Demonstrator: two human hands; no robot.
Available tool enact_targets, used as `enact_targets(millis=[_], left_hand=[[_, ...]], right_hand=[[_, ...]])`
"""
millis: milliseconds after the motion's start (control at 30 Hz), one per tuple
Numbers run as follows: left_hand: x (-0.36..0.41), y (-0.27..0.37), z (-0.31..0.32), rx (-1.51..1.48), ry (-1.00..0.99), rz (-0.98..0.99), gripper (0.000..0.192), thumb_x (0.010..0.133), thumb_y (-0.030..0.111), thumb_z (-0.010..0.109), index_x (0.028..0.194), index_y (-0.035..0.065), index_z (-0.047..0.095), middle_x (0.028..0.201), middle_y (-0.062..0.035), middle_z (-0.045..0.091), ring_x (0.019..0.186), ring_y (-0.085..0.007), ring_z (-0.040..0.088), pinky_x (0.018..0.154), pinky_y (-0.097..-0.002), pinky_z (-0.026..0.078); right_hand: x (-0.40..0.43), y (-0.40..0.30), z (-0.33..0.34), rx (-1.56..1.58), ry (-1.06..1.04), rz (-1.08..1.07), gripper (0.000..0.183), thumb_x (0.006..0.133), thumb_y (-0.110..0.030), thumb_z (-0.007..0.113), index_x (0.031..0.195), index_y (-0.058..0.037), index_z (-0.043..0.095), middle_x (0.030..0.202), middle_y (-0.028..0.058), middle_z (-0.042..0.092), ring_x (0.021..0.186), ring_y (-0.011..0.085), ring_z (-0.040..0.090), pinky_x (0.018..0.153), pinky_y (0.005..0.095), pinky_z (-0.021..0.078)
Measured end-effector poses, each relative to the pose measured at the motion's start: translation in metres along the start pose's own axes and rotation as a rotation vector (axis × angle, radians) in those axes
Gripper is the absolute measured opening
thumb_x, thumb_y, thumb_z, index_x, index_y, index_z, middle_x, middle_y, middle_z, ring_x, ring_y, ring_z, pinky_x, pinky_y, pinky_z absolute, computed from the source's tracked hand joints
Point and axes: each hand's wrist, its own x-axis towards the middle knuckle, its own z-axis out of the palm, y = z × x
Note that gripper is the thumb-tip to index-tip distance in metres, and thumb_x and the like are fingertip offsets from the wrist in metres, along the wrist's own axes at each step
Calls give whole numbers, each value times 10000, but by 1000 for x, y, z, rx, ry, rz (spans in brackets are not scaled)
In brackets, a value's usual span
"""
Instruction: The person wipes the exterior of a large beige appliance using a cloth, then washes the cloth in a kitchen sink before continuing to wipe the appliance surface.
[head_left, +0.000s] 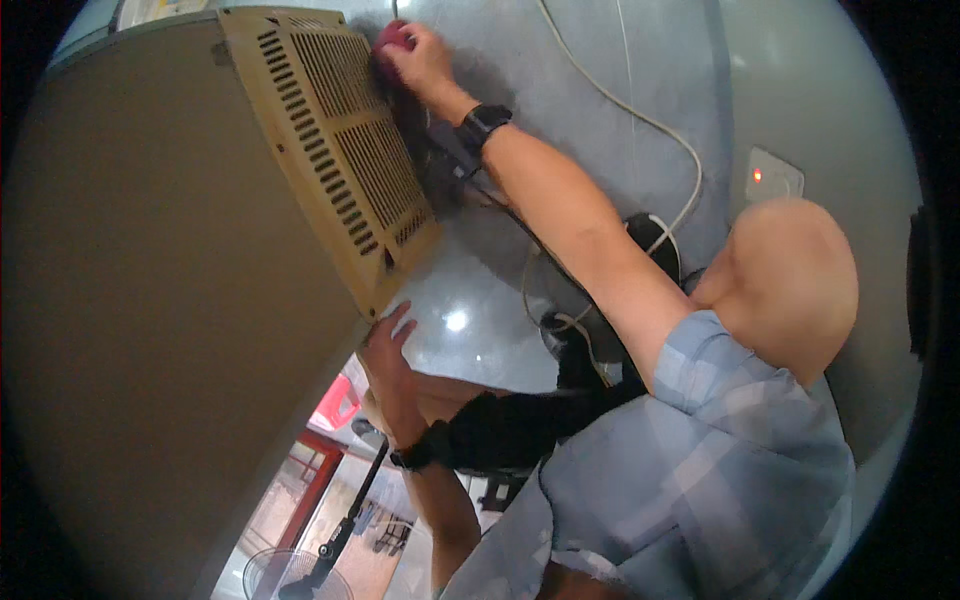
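My right hand (426, 64), with a dark watch on its wrist, reaches far out at the top. It grips a dark red cloth-like item (390, 56), blurred and partly covered by my fingers, close to a tan slotted vent panel (330, 124). That vent panel runs along one edge of a large appliance-like cabinet with a broad brown face (172, 247). Lower down, my left hand (391, 367) has its fingers apart against the cabinet edge, by the panel's near corner. Its thumb side and palm are partly hidden.
A pale cable (694, 165) loops over the glossy grey floor (465, 292). A dark cable (555, 262) runs beneath my right arm. A wall plate (784, 174) shows a red light. A pink plastic container (337, 405) and a pedestal fan (300, 577) stand at lower left. My bare knee (787, 277) is bent at right.
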Motion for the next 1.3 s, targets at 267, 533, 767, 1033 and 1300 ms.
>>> enact_targets(millis=[267,533,767,1033,1300], left_hand=[[-4,0,14,-12,41,27,511,868,56,553,1368,66,449,1329,-151,544,1095,-316,643,806,-387,531],[0,-5,6,18,-5,36,553,891,58,565,1418,88,401,1354,-149,528,1082,-315,645,818,-403,529],[-4,-7,5,12,-24,80,566,884,60,607,1408,92,397,1361,-158,526,1103,-319,638,837,-428,510],[-2,-6,8,70,22,13,538,867,30,572,1385,56,430,1375,-161,518,1107,-318,635,831,-412,508],[-6,-6,17,200,55,9,573,841,7,496,1410,28,434,1370,-165,545,1178,-331,613,837,-397,527]], right_hand=[[-186,1,-52,136,-271,285,258,781,-182,724,953,1,663,853,204,675,798,363,645,732,421,502],[-242,35,-97,-107,-309,667,274,773,-187,757,998,-34,728,950,184,713,869,351,674,804,411,519],[-196,37,-42,22,-192,477,267,795,-121,714,1042,-19,713,960,216,707,890,374,676,782,429,529],[-227,65,-57,-348,-676,184,130,778,-21,656,880,54,686,914,270,655,878,437,634,758,497,519],[-248,37,-99,-351,-144,196,330,699,-37,671,1025,-92,674,928,177,603,843,387,616,703,477,524]])
